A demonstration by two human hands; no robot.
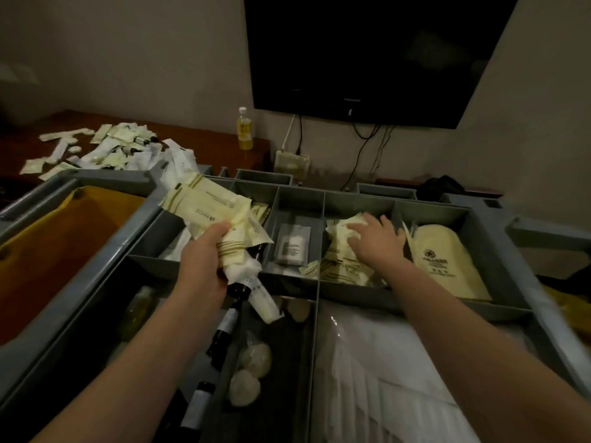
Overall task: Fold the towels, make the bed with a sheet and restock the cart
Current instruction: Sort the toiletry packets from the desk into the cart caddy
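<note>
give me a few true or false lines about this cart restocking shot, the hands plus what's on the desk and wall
1. The left hand grips a bundle of cream packets. True.
2. The right hand hovers clear of the cart. False: it rests on loose packets in a cart compartment.
3. The television shows a picture. False: its screen is dark.
4. A yellow bottle stands upright on the wooden desk. True.
</note>
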